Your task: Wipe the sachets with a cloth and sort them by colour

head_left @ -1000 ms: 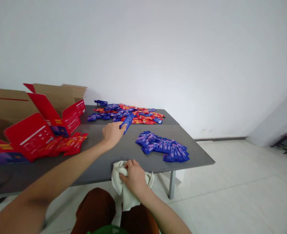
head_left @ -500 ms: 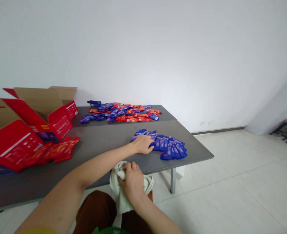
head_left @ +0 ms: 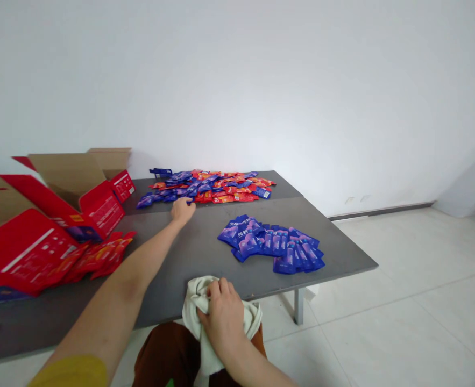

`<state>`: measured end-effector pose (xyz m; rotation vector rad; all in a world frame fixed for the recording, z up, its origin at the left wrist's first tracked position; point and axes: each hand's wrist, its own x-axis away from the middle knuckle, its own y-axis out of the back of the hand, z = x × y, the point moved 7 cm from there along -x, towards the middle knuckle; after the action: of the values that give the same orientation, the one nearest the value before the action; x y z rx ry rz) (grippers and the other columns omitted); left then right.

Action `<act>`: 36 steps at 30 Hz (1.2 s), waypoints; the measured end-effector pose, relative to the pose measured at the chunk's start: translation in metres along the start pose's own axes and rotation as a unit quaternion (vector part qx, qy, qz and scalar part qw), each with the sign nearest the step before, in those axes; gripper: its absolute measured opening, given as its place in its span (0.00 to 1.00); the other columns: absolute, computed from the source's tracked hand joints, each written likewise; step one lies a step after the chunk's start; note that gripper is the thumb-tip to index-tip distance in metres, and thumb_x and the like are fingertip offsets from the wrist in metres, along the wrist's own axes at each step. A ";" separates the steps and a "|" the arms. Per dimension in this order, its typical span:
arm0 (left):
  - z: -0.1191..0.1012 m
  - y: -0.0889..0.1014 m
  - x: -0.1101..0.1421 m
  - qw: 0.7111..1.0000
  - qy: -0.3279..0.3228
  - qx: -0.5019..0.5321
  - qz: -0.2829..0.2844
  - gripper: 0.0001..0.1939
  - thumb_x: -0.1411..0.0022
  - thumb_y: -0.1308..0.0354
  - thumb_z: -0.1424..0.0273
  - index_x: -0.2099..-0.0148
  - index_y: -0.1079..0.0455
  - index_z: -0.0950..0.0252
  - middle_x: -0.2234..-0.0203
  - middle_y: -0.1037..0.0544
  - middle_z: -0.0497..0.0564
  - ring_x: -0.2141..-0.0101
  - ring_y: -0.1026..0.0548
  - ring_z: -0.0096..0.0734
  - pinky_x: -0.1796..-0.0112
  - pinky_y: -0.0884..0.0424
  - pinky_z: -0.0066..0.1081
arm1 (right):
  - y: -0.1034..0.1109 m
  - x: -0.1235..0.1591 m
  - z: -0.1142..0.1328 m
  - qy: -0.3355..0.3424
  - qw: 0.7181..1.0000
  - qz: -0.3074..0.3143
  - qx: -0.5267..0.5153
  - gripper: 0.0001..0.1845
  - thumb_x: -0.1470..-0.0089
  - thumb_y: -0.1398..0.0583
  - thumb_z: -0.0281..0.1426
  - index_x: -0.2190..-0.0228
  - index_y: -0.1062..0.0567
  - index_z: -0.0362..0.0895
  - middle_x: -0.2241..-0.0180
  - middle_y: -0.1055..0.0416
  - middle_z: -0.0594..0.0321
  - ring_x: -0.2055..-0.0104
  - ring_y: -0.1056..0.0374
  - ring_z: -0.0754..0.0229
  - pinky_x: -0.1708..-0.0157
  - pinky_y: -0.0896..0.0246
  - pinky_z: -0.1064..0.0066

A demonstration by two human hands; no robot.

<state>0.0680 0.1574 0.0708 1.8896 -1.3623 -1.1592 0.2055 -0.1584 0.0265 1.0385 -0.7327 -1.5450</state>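
On the grey desk (head_left: 197,242): blue sachets (head_left: 277,243) and red sachets (head_left: 100,255) grouped apart; larger mixed heap (head_left: 225,186) left over behind, left hand (head_left: 183,208) at its near edge, grip indiscernible; right hand (head_left: 224,312) clasping pale cloth (head_left: 208,344) at the front edge.

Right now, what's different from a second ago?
The left hand moved right with a blue packet to the fanned blue packets, apparently let it go there, then moved back left to the near edge of the mixed pile. The right hand is still on the cloth, and the red boxes stay open.
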 end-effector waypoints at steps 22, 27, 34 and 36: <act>0.057 -0.036 -0.072 0.971 0.020 -0.194 0.140 0.30 0.46 0.47 0.53 0.51 0.30 0.72 0.51 0.29 0.71 0.48 0.37 0.62 0.52 0.40 0.53 | -0.006 -0.005 -0.006 -0.018 0.999 0.005 -0.035 0.18 0.63 0.33 0.31 0.68 0.33 0.49 0.65 0.33 0.62 0.63 0.36 0.52 0.64 0.39 0.63; 0.057 -0.013 -0.024 0.970 -0.024 -0.204 0.132 0.24 0.40 0.53 0.72 0.42 0.38 0.76 0.49 0.32 0.72 0.50 0.32 0.53 0.53 0.36 0.41 | -0.002 -0.006 -0.003 -0.016 1.000 0.000 -0.025 0.15 0.60 0.35 0.28 0.68 0.32 0.48 0.65 0.33 0.61 0.62 0.36 0.53 0.63 0.40 0.64; 0.038 0.014 0.102 0.972 -0.036 -0.185 0.140 0.22 0.34 0.58 0.69 0.45 0.35 0.76 0.58 0.26 0.72 0.54 0.28 0.53 0.55 0.34 0.43 | 0.004 -0.009 0.001 -0.015 1.000 -0.008 0.001 0.08 0.51 0.39 0.35 0.68 0.30 0.46 0.65 0.31 0.58 0.60 0.34 0.54 0.62 0.41 0.67; 0.032 0.024 0.151 0.977 -0.048 -0.148 0.148 0.24 0.37 0.51 0.60 0.46 0.33 0.73 0.56 0.27 0.72 0.53 0.29 0.56 0.54 0.35 0.44 | 0.007 -0.013 0.000 -0.025 0.999 0.029 0.020 0.09 0.51 0.40 0.37 0.67 0.28 0.46 0.65 0.30 0.57 0.61 0.32 0.54 0.64 0.41 0.68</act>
<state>0.0466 0.0095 0.0243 1.3855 -1.3780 -1.2337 0.2094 -0.1473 0.0358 1.0027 -0.8230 -1.5166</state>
